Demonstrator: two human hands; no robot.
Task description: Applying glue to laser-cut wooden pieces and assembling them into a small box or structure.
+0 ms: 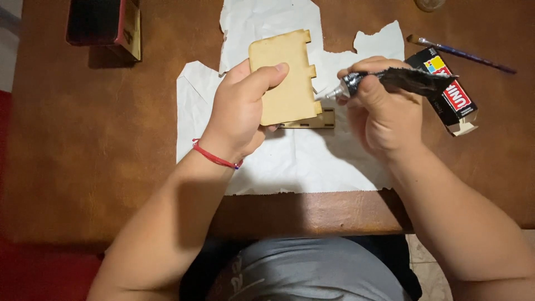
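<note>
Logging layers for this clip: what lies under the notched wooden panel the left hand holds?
Under the wooden panel a second wooden piece pokes out at its lower edge, resting on white paper. The rest of that piece is hidden by the panel and the left hand.

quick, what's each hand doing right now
Left hand: closed on a notched wooden panel.
Right hand: closed on a glue tube.

Notched pale wood panel (287,78) upright, crumpled black glue tube (390,79) nozzle at edge.
</note>
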